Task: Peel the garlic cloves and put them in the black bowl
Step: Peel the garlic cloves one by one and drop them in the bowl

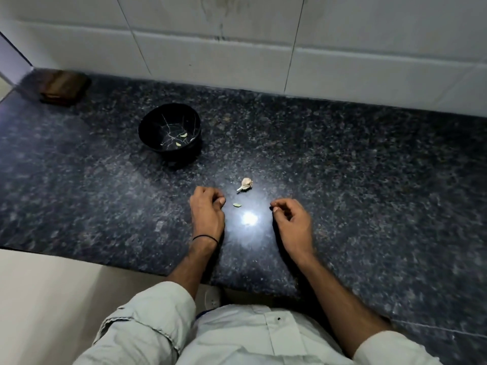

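Garlic remnant [245,184] lay on the dark speckled granite counter [369,180], just beyond and between the left hand [207,209] and right hand [291,222]; both hands were loosely curled, gripping nothing visible. A small clove [237,205] lay just nearer than the remnant. The black bowl [170,133], beyond-left of it, held two cloves. White wall tiles [237,48] stood behind. No writing was legible.

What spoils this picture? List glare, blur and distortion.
Head view: a bright glare spot on the countertop between left hand and right hand; dim light overall; edges soft; wide-angle bending of the wall tiles.
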`<state>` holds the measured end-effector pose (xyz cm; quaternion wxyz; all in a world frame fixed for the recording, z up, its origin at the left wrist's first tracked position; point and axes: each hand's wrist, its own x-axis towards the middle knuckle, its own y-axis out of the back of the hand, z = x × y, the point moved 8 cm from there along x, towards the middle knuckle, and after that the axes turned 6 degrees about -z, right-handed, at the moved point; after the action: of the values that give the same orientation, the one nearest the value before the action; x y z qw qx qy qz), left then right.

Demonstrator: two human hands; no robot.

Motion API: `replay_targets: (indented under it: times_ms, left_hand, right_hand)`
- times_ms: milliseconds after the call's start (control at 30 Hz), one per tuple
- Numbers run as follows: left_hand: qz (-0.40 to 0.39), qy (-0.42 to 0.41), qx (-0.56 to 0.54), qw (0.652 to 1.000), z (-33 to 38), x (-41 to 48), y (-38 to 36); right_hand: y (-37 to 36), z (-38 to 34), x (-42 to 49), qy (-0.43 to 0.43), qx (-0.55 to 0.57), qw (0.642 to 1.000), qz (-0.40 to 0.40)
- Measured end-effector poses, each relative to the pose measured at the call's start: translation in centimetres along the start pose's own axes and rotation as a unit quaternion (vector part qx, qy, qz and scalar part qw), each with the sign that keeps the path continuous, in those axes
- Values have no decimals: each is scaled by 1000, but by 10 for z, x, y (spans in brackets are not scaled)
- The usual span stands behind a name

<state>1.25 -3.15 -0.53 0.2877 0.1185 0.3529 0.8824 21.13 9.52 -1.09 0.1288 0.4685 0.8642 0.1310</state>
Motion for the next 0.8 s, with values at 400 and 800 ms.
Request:
replay_targets:
  times_ms: [400, 800]
  left_hand:
    - [-36, -1, 65, 997, 5, 8, -3]
    - [-110, -128, -25, 985, 28, 0, -8]
  right_hand:
    - [1, 0, -3, 11, 6, 1000, 5]
    - [1, -1, -3, 15, 0, 1000, 10]
